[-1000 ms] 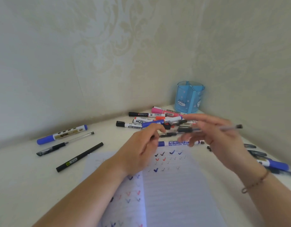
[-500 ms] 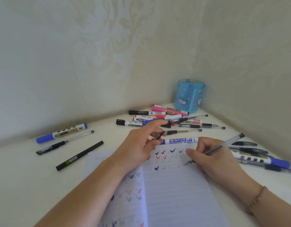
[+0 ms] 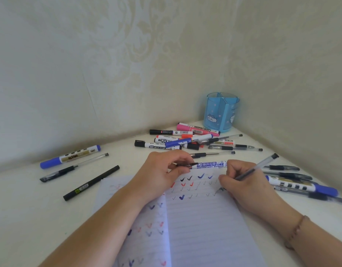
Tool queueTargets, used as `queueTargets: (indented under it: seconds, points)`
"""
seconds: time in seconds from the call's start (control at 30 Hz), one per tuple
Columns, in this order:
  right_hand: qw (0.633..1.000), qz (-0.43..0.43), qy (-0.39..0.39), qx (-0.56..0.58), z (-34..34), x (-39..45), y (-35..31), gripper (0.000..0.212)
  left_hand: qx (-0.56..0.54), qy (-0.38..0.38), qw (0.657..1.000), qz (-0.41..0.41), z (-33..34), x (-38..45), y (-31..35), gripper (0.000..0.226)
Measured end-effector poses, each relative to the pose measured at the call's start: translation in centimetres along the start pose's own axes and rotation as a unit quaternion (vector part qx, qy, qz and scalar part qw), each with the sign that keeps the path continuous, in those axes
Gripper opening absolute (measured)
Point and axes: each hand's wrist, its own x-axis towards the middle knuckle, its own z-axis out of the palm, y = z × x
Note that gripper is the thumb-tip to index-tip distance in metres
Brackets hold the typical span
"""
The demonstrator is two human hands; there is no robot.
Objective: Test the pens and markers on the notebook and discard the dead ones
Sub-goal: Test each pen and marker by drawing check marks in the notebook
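Observation:
An open lined notebook (image 3: 205, 224) lies before me, its pages marked with rows of black, red and blue ticks. My right hand (image 3: 243, 187) grips a clear gel pen (image 3: 260, 165) with its tip down on the right page beside the ticks. My left hand (image 3: 162, 174) rests on the notebook's top edge and pinches a small black pen cap (image 3: 186, 165). A blue whiteboard marker (image 3: 210, 164) lies just beyond the notebook between my hands.
A heap of markers and pens (image 3: 187, 139) lies at the back near a blue pen holder (image 3: 221, 112) in the wall corner. To the left lie a blue marker (image 3: 70, 156), a gel pen (image 3: 73, 167) and a black pen (image 3: 91, 183). More pens (image 3: 301, 186) lie on the right.
My hands came down from in front of me, where they pulled the cap off the pen. The right hand put the tip on the page and a new small tick appears.

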Motion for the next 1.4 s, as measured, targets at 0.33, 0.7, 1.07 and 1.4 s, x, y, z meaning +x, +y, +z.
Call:
queueTargets:
  seconds: [0.33,0.7,1.07,1.4]
  points:
    - [0.953,-0.053,-0.077,0.287,-1.2,0.0,-0.7,0.004,-0.032,-0.01,0.999,-0.027,0.0,-0.1,0.2,0.035]
    - [0.956,-0.054,-0.063,0.283,-0.8,0.4,-0.3,0.02,0.002,-0.01,1.0,0.018,0.1,-0.1,-0.2,0.018]
    - [0.974,-0.043,-0.038,0.218,-0.4,0.1,-1.3,0.011,0.005,-0.013,0.998,0.056,0.7,0.0,-0.1,0.019]
    - [0.982,-0.043,-0.022,0.183,0.2,-0.4,-0.8,0.018,0.02,-0.022,0.996,0.086,1.0,-0.2,0.3,0.055]
